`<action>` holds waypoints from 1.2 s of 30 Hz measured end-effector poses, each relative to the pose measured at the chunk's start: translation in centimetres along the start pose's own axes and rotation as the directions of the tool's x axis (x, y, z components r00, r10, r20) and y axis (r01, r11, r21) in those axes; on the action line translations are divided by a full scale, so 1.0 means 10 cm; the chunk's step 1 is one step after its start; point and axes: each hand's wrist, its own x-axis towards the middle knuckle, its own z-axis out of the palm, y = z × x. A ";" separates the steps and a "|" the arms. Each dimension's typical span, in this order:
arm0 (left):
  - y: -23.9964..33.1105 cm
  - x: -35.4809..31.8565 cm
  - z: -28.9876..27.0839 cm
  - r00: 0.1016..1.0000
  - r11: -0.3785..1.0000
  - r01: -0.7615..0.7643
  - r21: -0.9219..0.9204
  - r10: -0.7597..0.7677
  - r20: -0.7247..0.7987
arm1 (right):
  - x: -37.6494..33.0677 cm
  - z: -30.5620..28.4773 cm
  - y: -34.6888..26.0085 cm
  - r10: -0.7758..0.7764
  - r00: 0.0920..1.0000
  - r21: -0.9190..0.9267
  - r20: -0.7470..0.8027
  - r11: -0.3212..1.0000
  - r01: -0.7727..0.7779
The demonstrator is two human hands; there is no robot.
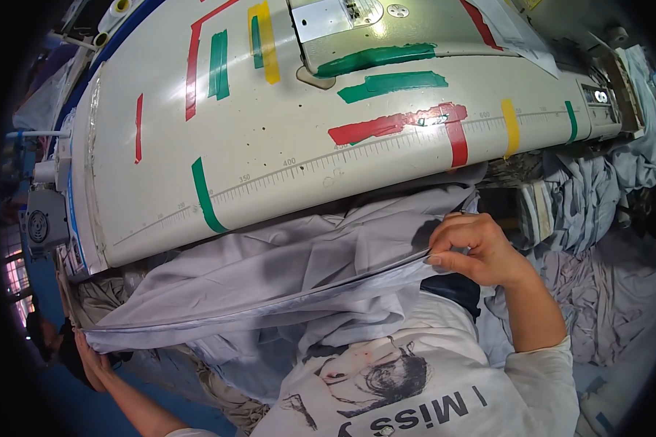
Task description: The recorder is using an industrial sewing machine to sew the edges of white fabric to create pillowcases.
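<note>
A long piece of light grey fabric (284, 266) stretches across my lap, just in front of the sewing machine table. Its near edge, a pale folded strip, runs taut from one hand to the other. At the right end my right hand (477, 251) pinches that edge between thumb and fingers. Far to the left, my left hand (92, 358) grips the other end with its arm reached out; its fingers are partly hidden by the cloth. Loose folds of the fabric hang between the table edge and my printed white shirt (393, 386).
The white sewing machine table (270, 124) carries a printed ruler scale and strips of red, green and yellow tape. A metal machine plate (335, 18) is at the top. Bundled grey garments (579, 200) and a larger cloth pile (605, 291) lie to the right.
</note>
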 end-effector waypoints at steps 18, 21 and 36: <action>0.18 -0.74 2.06 0.800 0.403 -0.506 0.763 0.550 0.240 | 0.05 0.22 0.12 -0.113 0.981 -0.264 -0.159 0.962 0.068; 0.58 -2.55 3.53 0.776 0.801 -0.534 0.270 0.338 0.532 | 0.03 0.22 0.02 -0.169 0.974 -0.334 -0.153 0.936 0.111; 1.66 -3.66 3.92 0.312 0.202 -0.950 0.239 0.667 0.677 | 0.03 0.07 -0.14 -0.413 0.901 -0.266 -0.136 0.891 0.368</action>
